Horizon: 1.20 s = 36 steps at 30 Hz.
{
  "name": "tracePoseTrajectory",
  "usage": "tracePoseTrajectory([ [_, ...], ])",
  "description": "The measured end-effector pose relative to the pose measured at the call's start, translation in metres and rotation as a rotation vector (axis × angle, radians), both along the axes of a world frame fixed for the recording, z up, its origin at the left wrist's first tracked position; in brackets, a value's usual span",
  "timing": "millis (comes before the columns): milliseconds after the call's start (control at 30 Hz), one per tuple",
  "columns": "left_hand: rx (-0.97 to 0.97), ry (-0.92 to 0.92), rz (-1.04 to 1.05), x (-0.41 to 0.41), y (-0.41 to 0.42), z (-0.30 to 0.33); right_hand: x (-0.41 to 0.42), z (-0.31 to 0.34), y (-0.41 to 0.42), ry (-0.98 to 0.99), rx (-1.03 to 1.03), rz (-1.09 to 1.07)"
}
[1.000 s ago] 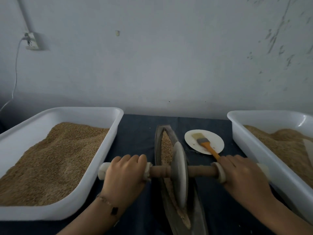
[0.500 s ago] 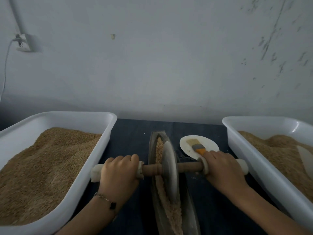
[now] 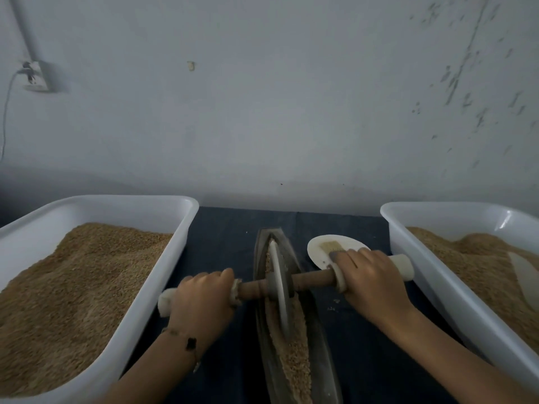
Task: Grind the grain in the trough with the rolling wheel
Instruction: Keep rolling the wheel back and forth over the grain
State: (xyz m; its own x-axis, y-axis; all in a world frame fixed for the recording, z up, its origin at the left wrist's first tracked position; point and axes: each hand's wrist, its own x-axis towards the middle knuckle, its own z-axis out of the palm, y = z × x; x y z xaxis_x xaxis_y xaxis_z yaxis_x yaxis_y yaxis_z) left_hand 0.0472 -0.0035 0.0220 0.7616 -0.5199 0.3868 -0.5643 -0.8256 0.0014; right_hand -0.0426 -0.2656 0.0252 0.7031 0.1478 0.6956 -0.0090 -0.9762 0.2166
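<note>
A narrow boat-shaped metal trough (image 3: 316, 330) lies lengthwise on the dark cloth, holding tan grain (image 3: 294, 345). The grey rolling wheel (image 3: 279, 287) stands on edge in the trough's far half. A wooden axle (image 3: 313, 279) runs through the wheel, tilted with its right end farther away. My left hand (image 3: 202, 298) grips the white-wrapped left handle. My right hand (image 3: 370, 284) grips the right handle, whose white end (image 3: 404, 265) sticks out past my fingers.
A large white tub of grain (image 3: 186, 223) sits on the left, and another white tub (image 3: 414, 237) on the right. A small white plate (image 3: 319, 252) with a brush (image 3: 331, 247) lies behind my right hand. A wall rises right behind the table.
Both hands have pushed the wheel away from me along the trough, from near its middle to its far half. The axle has tilted, right end farther forward.
</note>
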Motion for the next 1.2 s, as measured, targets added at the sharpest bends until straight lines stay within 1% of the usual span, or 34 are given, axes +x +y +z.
tracePoseTrajectory([
  [67,-0.040,-0.004,-0.053,-0.020,0.008,0.001,-0.019,-0.001,0.007,-0.009,-0.009,0.034],
  [167,-0.002,0.043,-0.142,-0.046,0.016,0.005,-0.044,0.000,0.014,0.002,-0.013,0.056],
  [200,-0.023,0.051,-0.188,-0.052,0.018,0.006,-0.051,0.001,0.015,0.015,-0.007,0.066],
  [300,-0.045,0.001,-0.252,-0.059,0.016,0.007,-0.060,0.002,0.020,0.103,0.004,0.097],
  [367,-0.046,0.020,-0.277,-0.057,0.011,0.009,-0.056,0.002,0.023,0.172,0.037,0.086],
  [433,0.005,0.029,-0.243,-0.047,0.004,0.012,-0.044,0.003,0.023,0.235,0.087,0.053],
  [467,0.030,-0.019,-0.213,-0.038,-0.001,0.012,-0.036,0.004,0.022,0.282,0.099,0.024],
  [533,0.038,-0.010,-0.137,-0.019,-0.008,0.009,-0.015,0.005,0.016,0.360,0.100,-0.056],
  [600,0.031,-0.008,-0.072,0.000,-0.018,0.008,0.007,0.004,0.010,0.388,0.127,-0.090],
  [667,0.012,-0.014,-0.023,0.017,-0.025,0.005,0.027,0.004,0.008,0.371,0.145,-0.093],
  [733,-0.007,-0.041,0.025,0.030,-0.031,0.004,0.044,0.007,0.007,0.310,0.116,-0.083],
  [767,-0.009,-0.046,0.036,0.035,-0.033,0.004,0.050,0.010,0.006,0.318,0.110,-0.092],
  [833,0.003,-0.033,0.035,0.039,-0.034,0.004,0.054,0.013,0.005,0.332,0.104,-0.108],
  [900,0.008,-0.037,0.026,0.037,-0.032,0.004,0.049,0.012,0.007,0.304,0.070,-0.122],
  [1067,-0.064,-0.093,-0.116,-0.001,-0.016,-0.001,0.007,-0.007,0.017,0.063,0.032,-0.020],
  [1133,-0.082,-0.113,-0.195,-0.022,-0.007,-0.001,-0.010,-0.013,0.019,0.013,0.033,0.017],
  [1200,-0.050,-0.135,-0.214,-0.039,0.001,0.002,-0.027,-0.014,0.021,-0.013,0.037,0.043],
])
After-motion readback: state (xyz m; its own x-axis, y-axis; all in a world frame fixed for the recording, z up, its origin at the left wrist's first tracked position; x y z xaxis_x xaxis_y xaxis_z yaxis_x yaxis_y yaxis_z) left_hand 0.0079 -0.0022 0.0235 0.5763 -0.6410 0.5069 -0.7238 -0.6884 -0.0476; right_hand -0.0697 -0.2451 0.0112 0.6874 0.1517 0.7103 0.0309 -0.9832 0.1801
